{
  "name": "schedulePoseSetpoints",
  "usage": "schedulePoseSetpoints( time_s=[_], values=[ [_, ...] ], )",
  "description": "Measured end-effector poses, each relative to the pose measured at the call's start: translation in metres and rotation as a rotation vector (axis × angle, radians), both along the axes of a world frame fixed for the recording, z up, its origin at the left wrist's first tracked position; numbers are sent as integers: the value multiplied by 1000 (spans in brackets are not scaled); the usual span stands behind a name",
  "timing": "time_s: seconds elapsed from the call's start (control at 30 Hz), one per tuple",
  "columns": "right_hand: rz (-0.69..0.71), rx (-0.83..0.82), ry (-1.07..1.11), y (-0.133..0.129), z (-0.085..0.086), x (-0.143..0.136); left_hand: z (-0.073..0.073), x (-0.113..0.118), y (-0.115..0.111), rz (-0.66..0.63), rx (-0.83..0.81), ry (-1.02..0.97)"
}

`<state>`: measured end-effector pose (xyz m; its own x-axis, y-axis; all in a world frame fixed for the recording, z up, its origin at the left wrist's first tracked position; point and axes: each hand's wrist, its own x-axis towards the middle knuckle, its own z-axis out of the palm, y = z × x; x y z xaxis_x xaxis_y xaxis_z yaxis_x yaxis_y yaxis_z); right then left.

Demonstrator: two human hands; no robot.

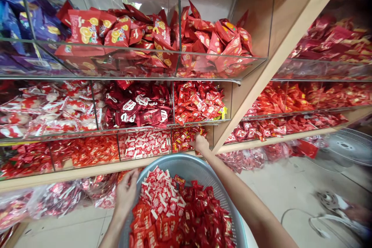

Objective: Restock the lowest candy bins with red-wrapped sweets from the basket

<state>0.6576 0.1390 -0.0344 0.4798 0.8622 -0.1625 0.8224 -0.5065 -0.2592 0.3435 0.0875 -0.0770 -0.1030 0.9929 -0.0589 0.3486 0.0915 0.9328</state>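
A grey plastic basket (216,170) with a perforated wall stands before me, full of wrapped candies. Small red-and-white candies (159,190) lie at its back left, bright red packets (154,228) at the front left, dark red candies (203,213) on the right. My left hand (127,190) grips the basket's left rim, fingers around its outer side. Past the far rim, my right hand (200,143) reaches into a low shelf compartment of small red-and-yellow candies (184,138). Its thumb stands apart from the fingers, whose tips are partly hidden; no candy shows in it.
Clear dividers split the shelves; a slanting wooden upright (261,81) stands right of my right hand. Larger red packets (116,31) fill the upper shelf. Bagged candies (58,197) lie beneath the lowest shelf. On the right are a fan (344,145) and a white cable (319,223).
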Motion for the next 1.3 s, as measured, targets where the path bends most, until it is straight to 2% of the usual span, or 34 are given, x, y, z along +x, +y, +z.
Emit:
schedulePoseSetpoints(
  time_s=[0.13, 0.23, 0.37, 0.43, 0.5, 0.57, 0.67, 0.77, 0.9, 1.0, 1.17, 1.3],
  values=[
    [-34, 133, 81, -1, -11, 6, -3, 0, 1, -11, -6, 23],
    [18, 287, 202, -3, -17, 16, 0, 1, 0, -9, -9, 23],
    [109, 497, 417, -12, -13, 25, 3, 2, -1, -11, -3, 22],
    [147, 548, 549, -21, -7, 24, 2, 2, -1, -14, -3, 26],
    [209, 511, 673, -33, -4, 19, 0, 2, -1, -11, -7, 19],
    [312, 395, 732, -46, -5, 11, -1, 2, 0, -4, -7, 10],
    [495, 139, 501, -65, -13, -5, -1, 3, 0, 0, -4, 11],
    [556, -1, 201, -76, -21, -26, 0, 3, 0, -8, -6, 19],
    [621, -156, 38, -78, -28, -55, -1, 1, 0, -21, 5, 22],
    [662, -244, 8, -76, -36, -69, -3, 0, 0, -19, -11, 13],
    [636, -175, 23, -75, -43, -67, -5, -2, 1, -29, -44, 28],
    [587, 17, 69, -70, -25, -45, -2, -1, 1, -24, -42, 41]
  ],
)
